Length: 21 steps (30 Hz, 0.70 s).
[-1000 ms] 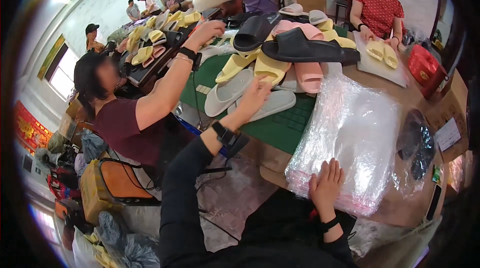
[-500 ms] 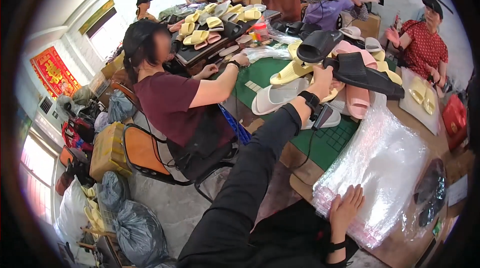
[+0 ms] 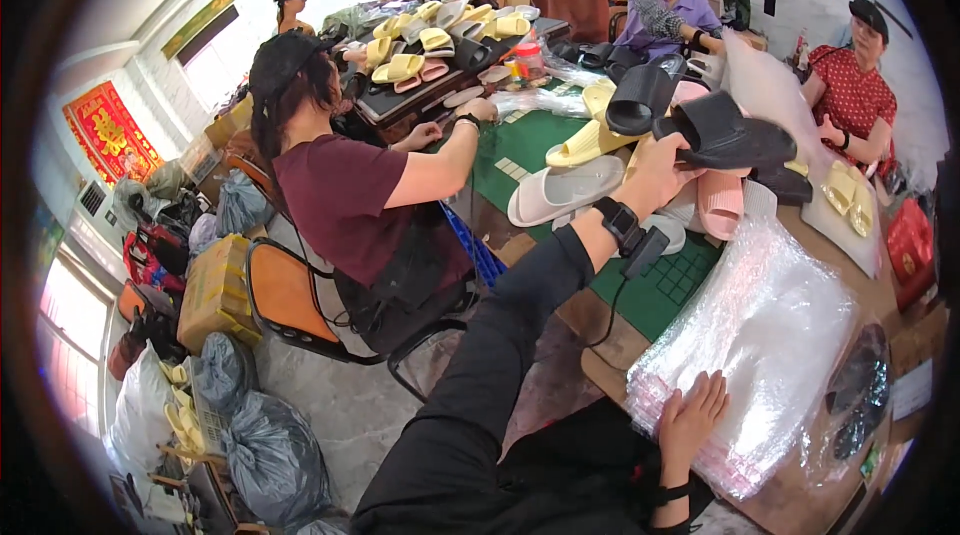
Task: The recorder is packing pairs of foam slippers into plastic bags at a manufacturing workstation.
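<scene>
My left hand (image 3: pixel 657 175), with a dark watch on its wrist, reaches over the slipper heap with fingers closed on a black slipper (image 3: pixel 728 131). A second black slipper (image 3: pixel 642 98) leans just beyond the hand. Around them lie yellow slippers (image 3: pixel 585 143), a pale grey slipper (image 3: pixel 563 189) and a pink slipper (image 3: pixel 719 203). My right hand (image 3: pixel 694 415) lies flat, fingers stretched, on a stack of clear plastic bags (image 3: pixel 765 335) at the near right of the table.
A co-worker in a maroon shirt (image 3: pixel 340 180) sits at the green cutting mat (image 3: pixel 545 145) on my left. Others sit opposite, one handling a translucent bag (image 3: pixel 760 85). Yellow slippers on a bag (image 3: pixel 848 197) lie at the right. A cable (image 3: pixel 612 305) hangs by my left wrist.
My left hand has shifted slightly nearer, and the black slipper in it has turned and tilted. Across the table, a co-worker has brought a translucent bag down from overhead. My right hand has stayed put.
</scene>
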Motion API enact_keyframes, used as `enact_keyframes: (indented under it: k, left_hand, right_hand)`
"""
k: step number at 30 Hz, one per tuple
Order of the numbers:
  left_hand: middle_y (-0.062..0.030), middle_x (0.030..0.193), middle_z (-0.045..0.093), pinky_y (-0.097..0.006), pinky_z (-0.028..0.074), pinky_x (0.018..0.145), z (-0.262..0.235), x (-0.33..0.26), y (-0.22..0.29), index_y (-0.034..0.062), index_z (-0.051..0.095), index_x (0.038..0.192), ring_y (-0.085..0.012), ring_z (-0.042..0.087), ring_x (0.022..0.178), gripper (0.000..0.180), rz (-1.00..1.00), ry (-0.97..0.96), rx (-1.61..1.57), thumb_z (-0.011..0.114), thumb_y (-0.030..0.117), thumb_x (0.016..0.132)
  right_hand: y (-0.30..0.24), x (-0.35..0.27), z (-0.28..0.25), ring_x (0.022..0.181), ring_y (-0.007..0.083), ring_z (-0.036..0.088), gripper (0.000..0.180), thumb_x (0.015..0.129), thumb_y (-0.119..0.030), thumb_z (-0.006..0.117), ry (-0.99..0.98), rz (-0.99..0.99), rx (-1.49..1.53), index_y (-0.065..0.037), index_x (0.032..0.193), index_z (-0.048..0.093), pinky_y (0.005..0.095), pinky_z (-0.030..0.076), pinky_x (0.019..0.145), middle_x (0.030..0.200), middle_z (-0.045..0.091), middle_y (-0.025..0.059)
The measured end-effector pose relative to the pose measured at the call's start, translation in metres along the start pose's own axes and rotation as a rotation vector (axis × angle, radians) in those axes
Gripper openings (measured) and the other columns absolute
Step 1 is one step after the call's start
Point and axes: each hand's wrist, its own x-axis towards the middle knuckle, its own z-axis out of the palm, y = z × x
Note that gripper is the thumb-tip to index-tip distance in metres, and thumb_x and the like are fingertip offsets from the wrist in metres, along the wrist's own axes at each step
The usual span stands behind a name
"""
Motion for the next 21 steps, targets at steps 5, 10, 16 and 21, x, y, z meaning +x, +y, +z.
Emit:
enact_keyframes:
  k: [5, 10, 16, 21]
  left_hand:
    - [-0.0125, 0.1, 0.056, -0.042, 0.052, 0.082, 0.031, -0.027, 0.01, 0.0033, 0.049, 0.099, -0.0269, 0.058, 0.091, 0.017, 0.074, -0.071, -0.149, 0.053, 0.005, 0.083]
    - [-0.0111, 0.102, 0.057, -0.043, 0.055, 0.081, 0.078, -0.083, 0.018, 0.0046, 0.046, 0.11, -0.0264, 0.061, 0.091, 0.028, 0.141, -0.219, -0.055, 0.05, 0.002, 0.082]
    - [-0.0099, 0.102, 0.058, -0.042, 0.057, 0.079, 0.117, -0.129, -0.006, 0.0056, 0.04, 0.116, -0.025, 0.063, 0.087, 0.038, -0.026, -0.348, 0.04, 0.053, 0.005, 0.08]
    - [-0.0087, 0.1, 0.059, -0.04, 0.056, 0.075, 0.128, -0.134, -0.039, 0.0097, 0.04, 0.118, -0.0225, 0.064, 0.082, 0.04, -0.141, -0.483, 0.034, 0.052, 0.007, 0.081]
  right_hand:
    - [-0.001, 0.0, 0.001, 0.132, 0.0379, 0.032, 0.051, 0.084, -0.02, 0.054, 0.009, -0.003, -0.028, 0.005, 0.128, 0.043, 0.0495, 0.019, 0.111, 0.139, 0.037, 0.0249]
    - [-0.003, 0.0, -0.001, 0.132, 0.0375, 0.032, 0.05, 0.085, -0.02, 0.053, -0.005, 0.004, -0.046, 0.005, 0.127, 0.044, 0.0492, 0.018, 0.111, 0.139, 0.038, 0.0244]
    - [-0.003, 0.0, -0.002, 0.131, 0.037, 0.032, 0.05, 0.085, -0.021, 0.053, 0.003, -0.001, -0.049, 0.004, 0.126, 0.044, 0.0494, 0.018, 0.111, 0.138, 0.039, 0.0241]
    - [-0.004, 0.0, -0.002, 0.131, 0.0372, 0.033, 0.05, 0.085, -0.022, 0.053, 0.014, -0.012, -0.046, 0.004, 0.126, 0.044, 0.0495, 0.018, 0.111, 0.137, 0.04, 0.0241]
